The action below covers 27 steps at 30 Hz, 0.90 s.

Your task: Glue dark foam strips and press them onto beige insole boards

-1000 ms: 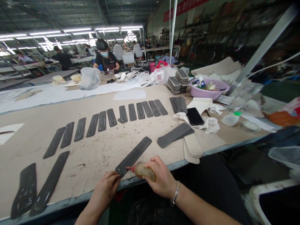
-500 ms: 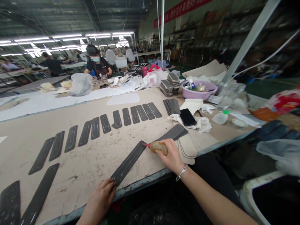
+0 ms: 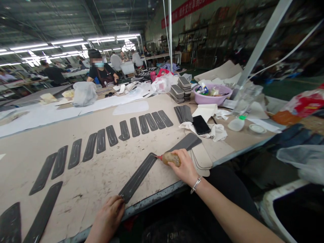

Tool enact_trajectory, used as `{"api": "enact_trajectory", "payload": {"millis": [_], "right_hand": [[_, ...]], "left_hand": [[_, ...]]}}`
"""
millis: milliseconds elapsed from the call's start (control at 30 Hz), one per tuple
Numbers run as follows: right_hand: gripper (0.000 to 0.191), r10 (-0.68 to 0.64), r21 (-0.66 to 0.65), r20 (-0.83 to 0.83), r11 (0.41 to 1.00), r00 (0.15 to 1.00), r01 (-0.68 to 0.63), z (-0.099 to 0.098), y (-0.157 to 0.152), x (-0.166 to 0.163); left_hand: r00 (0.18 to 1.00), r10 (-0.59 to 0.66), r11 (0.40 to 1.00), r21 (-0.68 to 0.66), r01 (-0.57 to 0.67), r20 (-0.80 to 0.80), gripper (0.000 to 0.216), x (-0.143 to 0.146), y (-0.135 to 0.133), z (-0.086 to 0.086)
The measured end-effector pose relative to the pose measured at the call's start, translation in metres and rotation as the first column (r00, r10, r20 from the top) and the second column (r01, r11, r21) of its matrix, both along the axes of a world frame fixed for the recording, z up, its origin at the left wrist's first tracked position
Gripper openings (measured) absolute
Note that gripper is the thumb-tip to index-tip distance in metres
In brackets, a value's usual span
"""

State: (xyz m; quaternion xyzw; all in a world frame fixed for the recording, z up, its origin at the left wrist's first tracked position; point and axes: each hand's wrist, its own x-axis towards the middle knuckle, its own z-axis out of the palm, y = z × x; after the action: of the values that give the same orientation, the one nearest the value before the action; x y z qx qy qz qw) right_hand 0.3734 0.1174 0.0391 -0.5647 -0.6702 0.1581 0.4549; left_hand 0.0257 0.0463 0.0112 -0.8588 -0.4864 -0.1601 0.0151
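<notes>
A long dark grey strip [image 3: 138,176] lies diagonally near the table's front edge. My left hand [image 3: 109,216] presses its near end down, fingers curled on the strip. My right hand [image 3: 182,164] is closed around a small amber glue bottle [image 3: 170,158] with a red nozzle, whose tip touches the strip's far end. Just right of that hand lie another grey strip [image 3: 186,142] and a stack of beige strips [image 3: 202,157].
Several glued dark strips [image 3: 111,135] lie in a row across the beige table [image 3: 101,168]. At the right are a black phone [image 3: 200,124] on a white cloth, a purple basin [image 3: 215,95] and stacked grey pieces [image 3: 180,89]. Other people work at tables behind.
My right hand has carried the bottle from the strip's near end up along it to the far end. My left hand stays on the near end.
</notes>
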Motion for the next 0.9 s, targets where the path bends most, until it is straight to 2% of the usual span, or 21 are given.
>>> {"api": "enact_trajectory", "payload": {"millis": [133,233,333,433,533,600,667,733,833,900], "right_hand": [[0.03,0.025,-0.019,-0.017,1.0,1.0,-0.025,0.005,-0.012,-0.003],[0.028,0.067,-0.027,-0.045,0.997,0.997,-0.068,0.007,-0.02,-0.009],[0.031,0.06,-0.029,-0.086,0.998,0.994,-0.062,0.006,-0.026,-0.005],[0.04,-0.007,-0.071,-0.12,0.997,0.993,-0.001,0.001,-0.027,0.008],[0.045,-0.085,-0.114,-0.158,0.991,0.984,0.067,-0.001,-0.026,0.022],[0.048,-0.132,-0.143,-0.189,0.984,0.973,0.106,0.001,-0.027,0.027],[0.05,-0.163,-0.169,-0.217,0.977,0.962,0.127,0.005,-0.029,0.027],[0.05,-0.178,-0.193,-0.229,0.972,0.957,0.135,0.011,-0.031,0.025],[0.048,-0.164,-0.219,-0.238,0.969,0.957,0.111,0.018,-0.034,0.022],[0.049,-0.149,-0.227,-0.257,0.97,0.955,0.09,0.02,-0.036,0.025]], "left_hand": [[0.999,0.034,0.998,-0.054,-0.034,-0.001,0.012,0.002,0.0,-0.002],[0.997,0.066,0.985,-0.154,-0.073,-0.047,0.014,0.009,-0.002,0.008],[0.982,0.139,0.971,-0.174,-0.161,-0.13,0.016,0.008,-0.003,0.033],[0.924,0.3,0.945,-0.058,-0.322,-0.237,0.016,-0.016,0.0,0.067],[0.806,0.5,0.862,0.099,-0.496,-0.317,0.017,-0.059,-0.005,0.099],[0.698,0.615,0.78,0.152,-0.607,-0.367,0.017,-0.087,-0.015,0.108],[0.602,0.672,0.709,0.138,-0.692,-0.432,0.016,-0.11,-0.028,0.105],[0.543,0.682,0.656,0.081,-0.75,-0.489,0.017,-0.124,-0.04,0.091],[0.495,0.687,0.589,0.008,-0.808,-0.532,0.019,-0.13,-0.056,0.064],[0.483,0.688,0.565,-0.017,-0.825,-0.541,0.02,-0.128,-0.063,0.05]]}}
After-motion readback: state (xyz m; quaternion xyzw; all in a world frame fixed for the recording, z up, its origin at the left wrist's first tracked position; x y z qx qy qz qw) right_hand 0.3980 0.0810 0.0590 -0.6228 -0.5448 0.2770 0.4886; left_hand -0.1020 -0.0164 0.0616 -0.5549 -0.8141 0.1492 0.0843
